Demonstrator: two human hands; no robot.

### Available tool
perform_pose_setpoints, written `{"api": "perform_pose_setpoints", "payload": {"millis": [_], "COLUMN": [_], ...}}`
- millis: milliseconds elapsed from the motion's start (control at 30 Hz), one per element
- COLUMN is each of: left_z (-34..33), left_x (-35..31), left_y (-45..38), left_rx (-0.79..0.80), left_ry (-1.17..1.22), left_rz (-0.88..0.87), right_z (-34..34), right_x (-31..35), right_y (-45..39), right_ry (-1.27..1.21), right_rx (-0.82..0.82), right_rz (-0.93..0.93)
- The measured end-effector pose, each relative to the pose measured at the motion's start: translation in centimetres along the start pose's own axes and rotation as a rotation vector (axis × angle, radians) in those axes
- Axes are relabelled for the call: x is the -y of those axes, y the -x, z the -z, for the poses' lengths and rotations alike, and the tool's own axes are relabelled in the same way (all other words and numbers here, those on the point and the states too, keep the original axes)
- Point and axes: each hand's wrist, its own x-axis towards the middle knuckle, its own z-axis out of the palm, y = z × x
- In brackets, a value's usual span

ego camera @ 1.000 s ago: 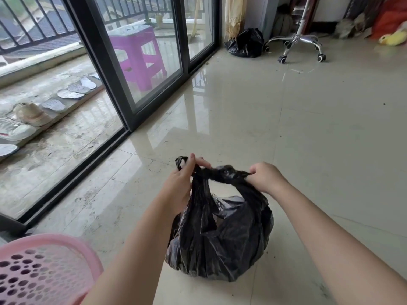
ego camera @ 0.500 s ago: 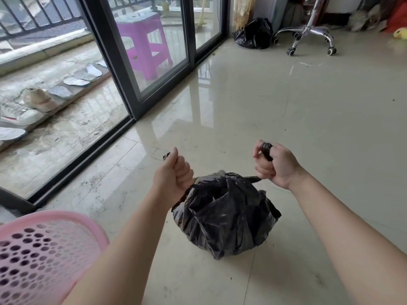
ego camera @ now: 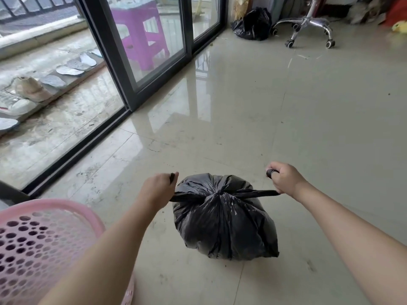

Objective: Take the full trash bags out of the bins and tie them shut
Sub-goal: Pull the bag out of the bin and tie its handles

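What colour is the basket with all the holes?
Pink. The basket shows in the head view, bottom left.

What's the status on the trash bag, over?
Left hand and right hand each grip a bag tail, pulled apart. Black trash bag on floor, knot cinched on top. Pink bin beside it, not obstructing.

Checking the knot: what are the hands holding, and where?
The black plastic trash bag: left hand and right hand each grip one twisted top end.
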Motion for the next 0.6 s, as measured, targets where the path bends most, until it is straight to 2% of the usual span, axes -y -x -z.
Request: {"api": "perform_pose_setpoints", "payload": {"millis": [67, 133, 233, 267, 300, 367, 400, 467, 500, 567, 600], "left_z": [0.5, 0.8, 0.5, 0.2, -0.1, -0.7, -1.1, -2.5, -3.1, -3.6, -3.6], "left_x": [-0.5, -1.0, -2.1, -2.4, -2.6, -3.0, -3.3, -3.8, -4.2, -4.9, -5.3], "left_y": [-0.5, -0.9, -1.3, -1.3, -1.0, -0.2, 0.2, 1.0, 1.3, 1.6, 1.7], "left_rx": [-0.009, -0.056, -0.241, -0.291, -0.315, -0.223, -0.114, 0.135, 0.210, 0.243, 0.223], "left_ry": [-0.034, 0.160, 0.887, 1.032, 1.107, 1.202, 1.279, 1.376, 1.381, 1.335, 1.292], "left_rz": [-0.053, 0.017, 0.364, 0.534, 0.713, 0.964, 1.004, 0.981, 0.961, 0.886, 0.858], "right_z": [0.0, 0.9, 3.1, 3.6, 4.0, 4.3, 4.3, 4.7, 5.1, 5.4, 5.2], "right_x": [0.8, 1.5, 1.5, 1.0, 0.1, -1.7, -2.4, -3.4, -3.6, -4.0, -4.1], "right_y": [0.0, 0.0, -0.3, -0.2, 0.1, 1.2, 1.7, 2.5, 2.7, 3.0, 3.1], "right_ry": [-0.027, -0.281, -0.930, -0.966, -0.894, -0.759, -0.782, -0.952, -1.091, -1.281, -1.285], "right_rx": [0.003, -0.047, -0.100, -0.093, -0.059, 0.077, 0.126, 0.140, 0.116, 0.089, 0.080], "right_rz": [0.002, -0.074, -0.380, -0.488, -0.567, -0.648, -0.654, -0.617, -0.557, -0.430, -0.411]}}
